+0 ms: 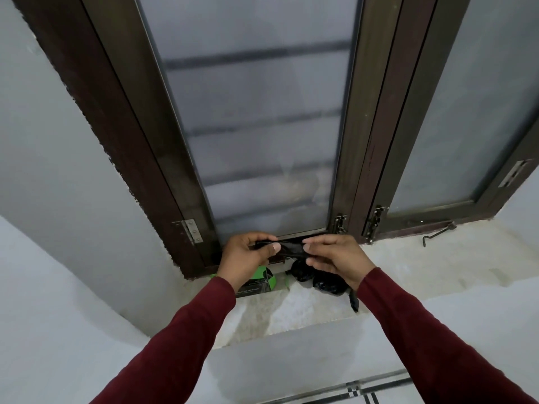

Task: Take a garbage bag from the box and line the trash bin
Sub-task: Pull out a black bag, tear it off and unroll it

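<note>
- Step in hand: left hand (243, 255) and right hand (332, 255) pinch a folded bag (288, 248) at lower centre, above the box (259, 282).
- Next: likely unfold it; bin not in view.

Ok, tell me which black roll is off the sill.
The roll pinched between the left hand and right hand; the other two rolls lie on the sill.

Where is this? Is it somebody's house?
Probably a room in a home, by a window. You can see the frosted window, its stone sill, painted walls, and a tiled floor.
</note>
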Action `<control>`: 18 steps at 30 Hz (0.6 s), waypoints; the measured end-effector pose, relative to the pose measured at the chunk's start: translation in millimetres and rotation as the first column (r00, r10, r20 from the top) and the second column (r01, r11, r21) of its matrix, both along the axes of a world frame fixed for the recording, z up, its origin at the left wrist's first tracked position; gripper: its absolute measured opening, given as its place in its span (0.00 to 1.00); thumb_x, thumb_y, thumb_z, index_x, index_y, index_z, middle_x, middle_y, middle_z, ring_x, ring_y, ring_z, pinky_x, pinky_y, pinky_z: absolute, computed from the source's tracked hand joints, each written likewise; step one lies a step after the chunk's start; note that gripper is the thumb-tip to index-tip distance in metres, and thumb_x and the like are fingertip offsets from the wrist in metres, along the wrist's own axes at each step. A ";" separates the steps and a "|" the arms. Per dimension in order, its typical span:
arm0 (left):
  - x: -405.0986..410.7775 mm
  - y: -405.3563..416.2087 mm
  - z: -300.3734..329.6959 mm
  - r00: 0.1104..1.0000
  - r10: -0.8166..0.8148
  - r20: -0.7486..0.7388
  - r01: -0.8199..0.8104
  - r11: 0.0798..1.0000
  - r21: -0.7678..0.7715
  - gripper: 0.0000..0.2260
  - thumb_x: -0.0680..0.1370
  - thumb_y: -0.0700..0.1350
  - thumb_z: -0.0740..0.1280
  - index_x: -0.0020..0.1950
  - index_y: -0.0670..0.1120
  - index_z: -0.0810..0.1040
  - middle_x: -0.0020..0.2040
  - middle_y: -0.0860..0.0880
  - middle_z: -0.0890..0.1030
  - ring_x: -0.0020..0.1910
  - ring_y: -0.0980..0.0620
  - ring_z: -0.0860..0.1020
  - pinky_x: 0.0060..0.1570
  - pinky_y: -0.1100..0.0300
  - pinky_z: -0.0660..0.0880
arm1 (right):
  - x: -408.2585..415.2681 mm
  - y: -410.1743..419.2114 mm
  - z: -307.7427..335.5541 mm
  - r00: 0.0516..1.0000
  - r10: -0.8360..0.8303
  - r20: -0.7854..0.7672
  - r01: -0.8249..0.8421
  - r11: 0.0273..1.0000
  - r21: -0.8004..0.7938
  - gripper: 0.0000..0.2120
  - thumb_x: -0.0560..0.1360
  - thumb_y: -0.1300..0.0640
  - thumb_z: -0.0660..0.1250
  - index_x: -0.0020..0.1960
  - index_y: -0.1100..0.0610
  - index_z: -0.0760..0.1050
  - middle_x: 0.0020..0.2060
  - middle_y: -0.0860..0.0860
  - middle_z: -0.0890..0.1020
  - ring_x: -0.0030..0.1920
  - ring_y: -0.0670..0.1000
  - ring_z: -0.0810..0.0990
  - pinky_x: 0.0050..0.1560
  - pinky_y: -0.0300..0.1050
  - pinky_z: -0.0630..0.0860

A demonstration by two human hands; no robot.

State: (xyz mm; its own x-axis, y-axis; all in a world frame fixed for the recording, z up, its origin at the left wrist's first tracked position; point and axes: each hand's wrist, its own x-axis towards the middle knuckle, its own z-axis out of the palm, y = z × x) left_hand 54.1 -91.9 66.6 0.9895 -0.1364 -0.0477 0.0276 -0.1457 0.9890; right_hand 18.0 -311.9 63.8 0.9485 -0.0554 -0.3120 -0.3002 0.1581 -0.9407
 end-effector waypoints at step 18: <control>15.7 6.2 -21.1 0.998 0.064 -0.027 -0.049 0.922 0.384 0.06 0.82 0.46 0.69 0.57 0.49 0.79 0.51 0.52 0.82 0.51 0.51 0.82 0.48 0.61 0.74 | 5.5 14.2 -11.2 0.999 0.018 0.042 -0.014 0.994 -0.105 0.12 0.70 0.66 0.78 0.51 0.56 0.87 0.47 0.59 0.88 0.47 0.56 0.88 0.54 0.48 0.84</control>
